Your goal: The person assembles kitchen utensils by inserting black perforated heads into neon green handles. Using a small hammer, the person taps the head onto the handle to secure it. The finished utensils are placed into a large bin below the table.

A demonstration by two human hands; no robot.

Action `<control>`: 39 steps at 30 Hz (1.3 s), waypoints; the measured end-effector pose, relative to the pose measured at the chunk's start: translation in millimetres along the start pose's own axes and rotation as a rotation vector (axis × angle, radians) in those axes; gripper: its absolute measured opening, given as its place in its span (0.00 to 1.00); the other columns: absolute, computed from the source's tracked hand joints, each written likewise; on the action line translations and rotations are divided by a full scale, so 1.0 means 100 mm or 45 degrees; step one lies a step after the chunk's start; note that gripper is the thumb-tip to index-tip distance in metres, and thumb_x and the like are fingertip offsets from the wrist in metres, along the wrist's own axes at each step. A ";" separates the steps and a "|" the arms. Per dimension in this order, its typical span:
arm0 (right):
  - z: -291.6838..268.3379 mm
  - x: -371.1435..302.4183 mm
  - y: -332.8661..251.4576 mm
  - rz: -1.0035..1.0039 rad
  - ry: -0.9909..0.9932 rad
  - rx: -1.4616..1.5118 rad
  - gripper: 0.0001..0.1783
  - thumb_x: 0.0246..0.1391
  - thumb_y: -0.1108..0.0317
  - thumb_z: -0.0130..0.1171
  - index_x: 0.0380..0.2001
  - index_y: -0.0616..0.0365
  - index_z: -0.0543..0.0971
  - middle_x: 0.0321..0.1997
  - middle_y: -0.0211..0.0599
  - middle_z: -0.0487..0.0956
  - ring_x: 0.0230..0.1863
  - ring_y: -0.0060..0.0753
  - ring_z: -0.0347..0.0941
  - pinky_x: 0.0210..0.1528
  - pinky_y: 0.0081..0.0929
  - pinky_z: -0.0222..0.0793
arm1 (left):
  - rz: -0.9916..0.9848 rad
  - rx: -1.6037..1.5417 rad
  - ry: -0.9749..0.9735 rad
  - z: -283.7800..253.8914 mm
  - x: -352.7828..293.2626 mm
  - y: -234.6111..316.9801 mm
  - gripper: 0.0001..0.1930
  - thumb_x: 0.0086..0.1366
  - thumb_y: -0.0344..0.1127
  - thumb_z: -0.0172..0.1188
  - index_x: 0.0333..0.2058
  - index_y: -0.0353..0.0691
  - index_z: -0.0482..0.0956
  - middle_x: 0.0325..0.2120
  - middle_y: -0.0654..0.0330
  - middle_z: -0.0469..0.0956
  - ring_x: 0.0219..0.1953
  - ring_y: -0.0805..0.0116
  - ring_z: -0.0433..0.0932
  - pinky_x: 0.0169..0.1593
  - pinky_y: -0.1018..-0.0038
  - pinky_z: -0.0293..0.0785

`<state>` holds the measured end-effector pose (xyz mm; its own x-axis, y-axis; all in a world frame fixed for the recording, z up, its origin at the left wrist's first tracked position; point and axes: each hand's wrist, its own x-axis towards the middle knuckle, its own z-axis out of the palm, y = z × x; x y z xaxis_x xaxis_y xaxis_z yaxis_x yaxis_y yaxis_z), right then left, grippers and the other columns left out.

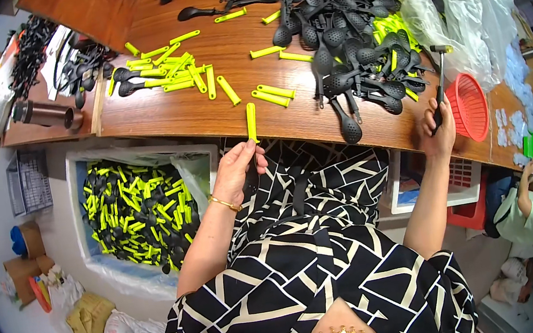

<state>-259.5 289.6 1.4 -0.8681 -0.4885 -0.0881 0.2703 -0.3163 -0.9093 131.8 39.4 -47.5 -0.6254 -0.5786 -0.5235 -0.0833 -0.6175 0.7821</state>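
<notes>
Near the table's front edge, my left hand [235,171] pinches the lower end of a lime-green handle [252,122], which stands up from my fingers. Whether a black spoon part is joined to it below, hidden by the hand and the dark patterned cloth, I cannot make out. On the right, my right hand [437,129] is closed around the black grip of a small hammer [442,72], its head pointing up and away. Loose lime-green handles [181,70] lie scattered on the table beyond my left hand. Black slotted spoons [337,38] are heaped between the hands, farther back.
A white foam box [79,216] of black and green utensils stands below the table at left. Beside the right hand is a red plastic basket [470,108]. Clear plastic bags [476,1] lie behind it. Another person [528,211] sits at far right.
</notes>
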 end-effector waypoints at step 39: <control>1.65 -0.92 0.60 -0.716 -0.936 -1.019 0.17 0.53 0.76 0.71 0.48 0.55 0.85 0.37 0.40 0.86 0.33 0.38 0.82 0.35 0.30 0.76 | 0.120 0.152 0.181 -0.08 0.06 0.10 0.11 0.74 0.35 0.60 0.45 0.32 0.82 0.32 0.59 0.86 0.25 0.71 0.84 0.29 0.79 0.75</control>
<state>-94.5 181.4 22.7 -0.2690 -0.8702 0.4128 -0.6244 -0.1688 -0.7627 133.5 25.9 -45.6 -0.5195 -0.7058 -0.4816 -0.1264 -0.4940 0.8602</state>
